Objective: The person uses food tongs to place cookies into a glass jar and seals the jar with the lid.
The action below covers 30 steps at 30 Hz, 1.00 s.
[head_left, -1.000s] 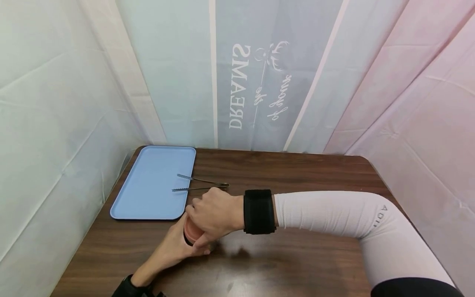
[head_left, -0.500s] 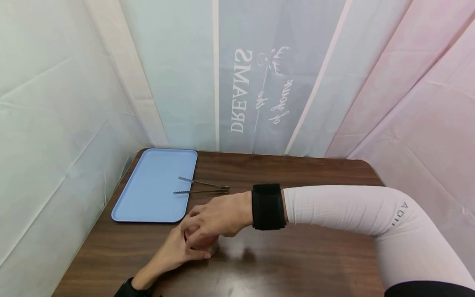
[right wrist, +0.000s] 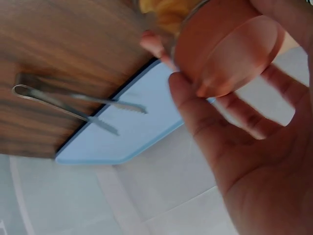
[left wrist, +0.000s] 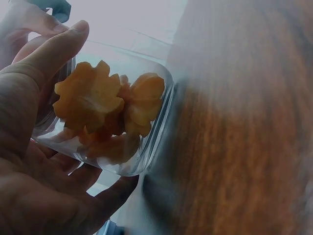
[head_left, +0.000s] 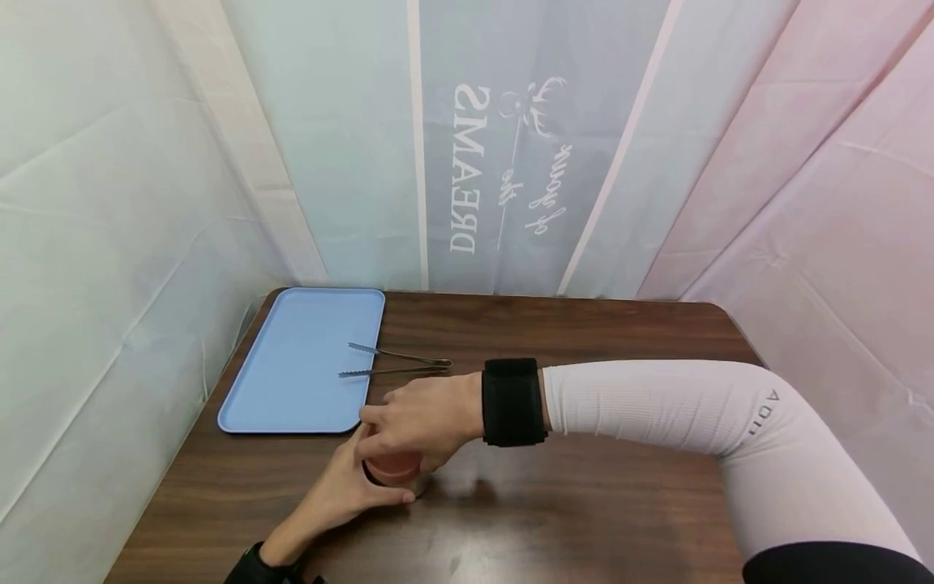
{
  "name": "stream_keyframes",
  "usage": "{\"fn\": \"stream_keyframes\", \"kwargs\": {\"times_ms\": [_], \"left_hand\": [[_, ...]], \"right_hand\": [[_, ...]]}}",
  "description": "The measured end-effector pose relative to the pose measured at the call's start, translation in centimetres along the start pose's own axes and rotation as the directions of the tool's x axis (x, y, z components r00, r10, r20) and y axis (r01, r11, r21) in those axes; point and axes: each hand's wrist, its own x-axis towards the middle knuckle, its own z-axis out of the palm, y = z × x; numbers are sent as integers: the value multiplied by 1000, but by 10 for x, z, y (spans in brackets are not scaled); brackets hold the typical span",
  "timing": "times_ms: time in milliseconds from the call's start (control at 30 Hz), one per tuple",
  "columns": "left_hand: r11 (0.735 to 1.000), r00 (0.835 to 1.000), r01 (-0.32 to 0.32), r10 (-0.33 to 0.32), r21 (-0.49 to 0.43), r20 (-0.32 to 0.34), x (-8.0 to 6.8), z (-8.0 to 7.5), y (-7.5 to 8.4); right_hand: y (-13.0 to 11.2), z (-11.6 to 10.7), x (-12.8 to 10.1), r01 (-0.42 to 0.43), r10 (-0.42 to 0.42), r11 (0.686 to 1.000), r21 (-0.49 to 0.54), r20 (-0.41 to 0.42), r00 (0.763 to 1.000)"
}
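A clear jar [left wrist: 142, 58] with an orange-pink lid [head_left: 394, 468] stands on the table near its front left. Inside it lie several orange flower-shaped pieces [left wrist: 90, 98]. My left hand [head_left: 343, 488] grips the jar's body, its thumb on the near side and its fingers round the other. From above, my right hand [head_left: 429, 415] holds the lid, with fingers and thumb spread round its rim in the right wrist view. The lid sits on the jar; whether it is loose I cannot tell.
Behind the hands, metal tongs [head_left: 409, 371] lie partly on a light blue tray [head_left: 292, 365], their bent end on the brown wooden table [head_left: 584, 503]. Fabric curtains [head_left: 365, 162] enclose the table at the back and both sides.
My right hand has turned and shifted its fingers round the lid, leaving more of the lid's near part visible. My left hand stays in place on the jar.
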Motion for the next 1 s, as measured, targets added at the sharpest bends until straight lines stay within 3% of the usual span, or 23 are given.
{"fn": "stream_keyframes", "kwargs": {"times_ms": [700, 1000], "left_hand": [[998, 998, 62, -62, 7, -3, -1, 3, 6], [999, 1000, 6, -6, 45, -7, -1, 0, 8]], "right_hand": [[-6, 1, 0, -42, 42, 999, -1, 38, 998], [-5, 8, -5, -76, 76, 997, 33, 2, 997]]}}
